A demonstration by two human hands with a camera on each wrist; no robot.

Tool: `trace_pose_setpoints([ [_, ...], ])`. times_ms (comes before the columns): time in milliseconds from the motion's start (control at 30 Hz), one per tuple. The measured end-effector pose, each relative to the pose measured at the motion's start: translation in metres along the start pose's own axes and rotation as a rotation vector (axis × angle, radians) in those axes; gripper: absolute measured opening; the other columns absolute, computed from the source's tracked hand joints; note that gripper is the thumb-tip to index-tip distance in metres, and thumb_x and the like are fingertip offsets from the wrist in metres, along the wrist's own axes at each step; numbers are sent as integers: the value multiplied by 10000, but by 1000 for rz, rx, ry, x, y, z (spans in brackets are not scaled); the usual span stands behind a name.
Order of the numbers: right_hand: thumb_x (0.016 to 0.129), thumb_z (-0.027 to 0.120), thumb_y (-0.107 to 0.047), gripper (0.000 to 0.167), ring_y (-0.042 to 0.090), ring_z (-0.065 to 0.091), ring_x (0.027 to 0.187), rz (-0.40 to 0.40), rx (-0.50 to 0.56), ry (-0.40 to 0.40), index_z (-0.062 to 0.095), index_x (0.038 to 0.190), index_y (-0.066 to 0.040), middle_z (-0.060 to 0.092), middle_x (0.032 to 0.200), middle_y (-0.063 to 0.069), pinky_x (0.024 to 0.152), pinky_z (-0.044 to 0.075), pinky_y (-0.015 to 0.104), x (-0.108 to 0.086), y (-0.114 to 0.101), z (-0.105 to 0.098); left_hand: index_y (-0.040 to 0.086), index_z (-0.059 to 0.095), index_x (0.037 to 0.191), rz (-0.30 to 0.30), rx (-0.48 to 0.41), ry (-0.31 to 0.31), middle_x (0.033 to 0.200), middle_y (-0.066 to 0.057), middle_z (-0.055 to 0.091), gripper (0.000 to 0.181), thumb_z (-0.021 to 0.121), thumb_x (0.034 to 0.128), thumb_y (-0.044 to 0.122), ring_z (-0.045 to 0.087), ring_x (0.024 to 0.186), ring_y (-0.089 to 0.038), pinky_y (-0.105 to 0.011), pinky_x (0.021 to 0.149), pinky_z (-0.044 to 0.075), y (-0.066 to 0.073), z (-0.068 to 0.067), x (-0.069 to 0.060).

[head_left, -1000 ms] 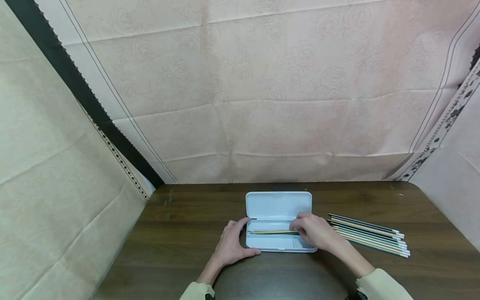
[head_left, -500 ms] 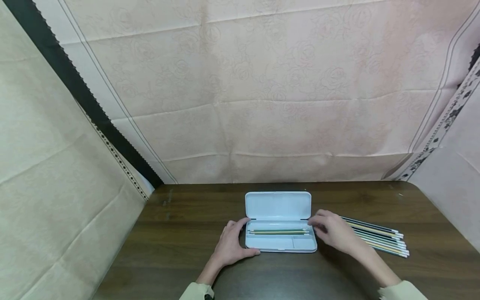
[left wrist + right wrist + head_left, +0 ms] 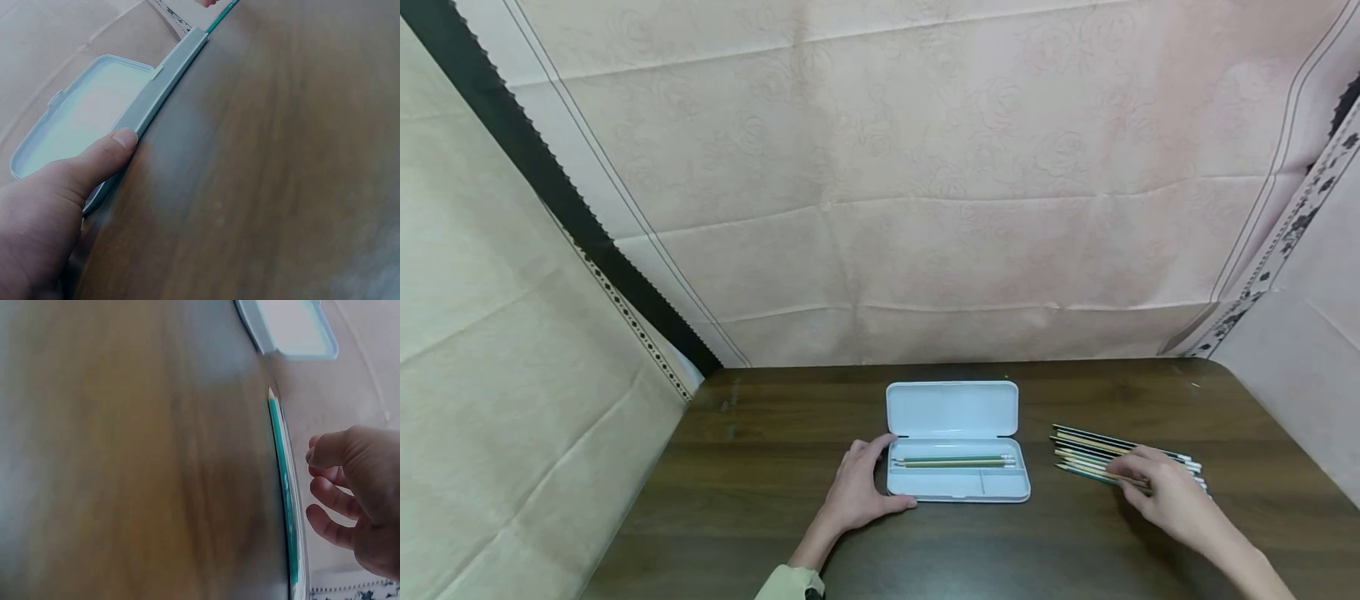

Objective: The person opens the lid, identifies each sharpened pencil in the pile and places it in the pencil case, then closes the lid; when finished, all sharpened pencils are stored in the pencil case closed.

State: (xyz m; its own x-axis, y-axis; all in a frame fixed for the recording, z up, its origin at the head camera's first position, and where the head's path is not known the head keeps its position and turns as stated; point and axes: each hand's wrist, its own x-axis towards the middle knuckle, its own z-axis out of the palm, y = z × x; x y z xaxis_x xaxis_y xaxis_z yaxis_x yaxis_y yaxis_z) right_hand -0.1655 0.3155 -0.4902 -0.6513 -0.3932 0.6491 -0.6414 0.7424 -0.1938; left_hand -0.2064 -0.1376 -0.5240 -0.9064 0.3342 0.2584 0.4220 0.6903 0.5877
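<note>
A light-blue pencil case (image 3: 958,493) lies on the table with its lid raised. A few pencils (image 3: 955,463), green and yellowish, rest side by side in its long compartment. My left hand (image 3: 856,487) grips the case's left end; in the left wrist view the thumb presses the front wall. My right hand (image 3: 1172,492) hovers over a bundle of several pencils (image 3: 1086,450), its fingers loosely bent and holding nothing. Seen from the right wrist, the fingers stand apart from a green pencil (image 3: 282,469) lying nearest the front of the bundle.
Dark brown wood makes up the table (image 3: 760,450). A pale patterned cloth (image 3: 925,250) hangs behind it, with further cloth at the left and right. The bundle of pencils lies right of the case, with a gap between them.
My right hand has left the case, where the pencils now lie uncovered, and has moved right to above the bundle. My left hand keeps its place on the case.
</note>
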Motion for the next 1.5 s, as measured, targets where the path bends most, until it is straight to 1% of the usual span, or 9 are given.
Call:
trace_pose_setpoints([
  [300,491,847,112,497,127,581,818,74,-81,13,734,874,-185,639,892,-87,749,391,153,-29,12,-15,212,493,1449,-11,-11,-10,1171,-12,533,951,841,676,642,449,991,-176,-409,809,414,1,-1,-1],
  [433,521,853,106,477,314,598,949,154,-86,-6,724,872,-190,649,923,6,963,291,121,-40,14,-19,208,493,1451,-14,-12,-13,1187,-15,535,952,839,678,643,451,1002,-179,-412,816,414,1,-1,-1],
  [500,523,860,101,471,388,587,950,184,-100,-11,722,865,-192,650,926,30,968,281,134,-44,15,-21,208,494,1451,-16,-10,-14,1192,-17,538,951,839,679,641,453,1006,-179,-412,821,416,1,-1,0],
  [533,522,863,101,472,401,588,949,191,-104,-11,722,862,-194,650,927,30,961,301,152,-46,15,-22,209,495,1451,-16,-9,-14,1192,-16,539,949,841,679,639,453,1006,-178,-411,822,416,1,-1,0],
  [667,470,866,107,508,260,579,854,156,-128,9,730,852,-200,635,901,-33,786,355,219,-48,19,-24,205,499,1446,-17,-12,-12,1173,-19,534,948,846,675,633,451,997,-181,-413,816,417,1,-2,0],
  [967,452,851,121,532,248,556,840,144,-121,23,729,856,-204,624,908,-22,767,351,275,-50,22,-23,201,494,1449,-7,-8,-10,1178,-16,539,951,840,679,641,456,1002,-175,-410,813,415,1,-1,0],
  [1167,456,851,108,525,178,556,798,128,-129,13,732,856,-211,607,883,-67,716,374,249,-51,24,-25,207,495,1450,-7,-3,-6,1171,-15,534,945,843,682,633,454,999,-175,-405,813,416,0,0,0],
  [1367,497,863,94,492,104,556,768,160,-136,-17,738,864,-211,600,870,-103,652,390,188,-53,24,-27,213,491,1451,-19,-12,-15,1172,-3,531,950,846,676,632,448,997,-169,-400,817,415,1,-1,0],
  [1500,520,869,58,460,144,570,773,188,-177,-38,737,861,-221,603,868,-106,643,412,237,-53,23,-28,208,492,1451,-19,-13,-16,1165,-7,530,959,845,671,640,450,995,-175,-403,813,413,2,-2,0],
])
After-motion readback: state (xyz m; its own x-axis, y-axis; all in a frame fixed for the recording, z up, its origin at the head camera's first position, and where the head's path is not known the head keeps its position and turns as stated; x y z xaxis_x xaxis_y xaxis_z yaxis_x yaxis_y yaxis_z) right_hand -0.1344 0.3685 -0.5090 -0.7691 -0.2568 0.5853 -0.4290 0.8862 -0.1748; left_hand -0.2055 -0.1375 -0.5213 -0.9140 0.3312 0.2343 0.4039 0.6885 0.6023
